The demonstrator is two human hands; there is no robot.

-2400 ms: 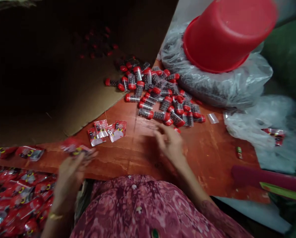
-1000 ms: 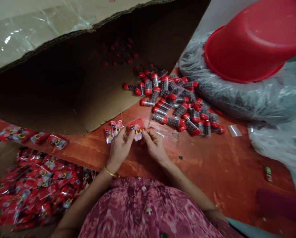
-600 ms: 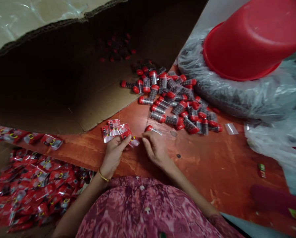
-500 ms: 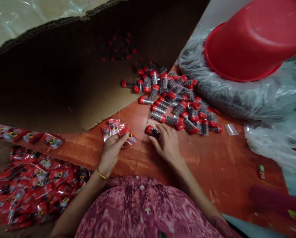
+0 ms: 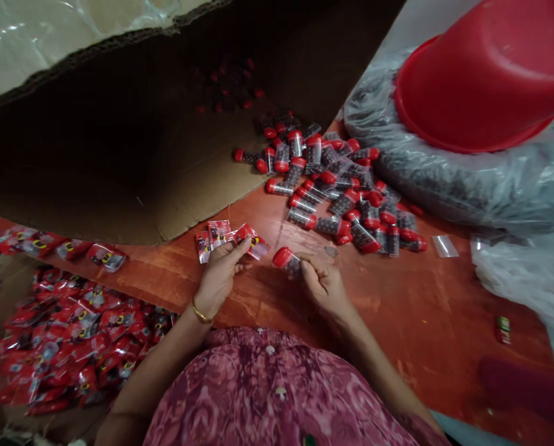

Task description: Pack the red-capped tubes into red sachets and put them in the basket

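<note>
My left hand (image 5: 220,275) pinches a small red printed sachet (image 5: 253,241) just above the red-brown table (image 5: 411,310). My right hand (image 5: 324,284) is closed on a clear vial with a red cap (image 5: 286,260), cap pointing left toward the sachet. The two hands are a short gap apart. Two more red sachets (image 5: 214,235) lie on the table just left of the held one. A heap of several red-capped vials (image 5: 339,192) lies beyond my right hand.
A large open cardboard box (image 5: 119,136) lies on its side at the back left. A red bucket (image 5: 485,74) rests on a clear plastic bag of dark contents (image 5: 444,179). Many filled red sachets (image 5: 67,334) are piled at the lower left. A small clear bag (image 5: 445,246) lies right of the vials.
My right hand reached to the vial heap, took one vial and drew it back toward the sachet. My left hand kept hold of the sachet.
</note>
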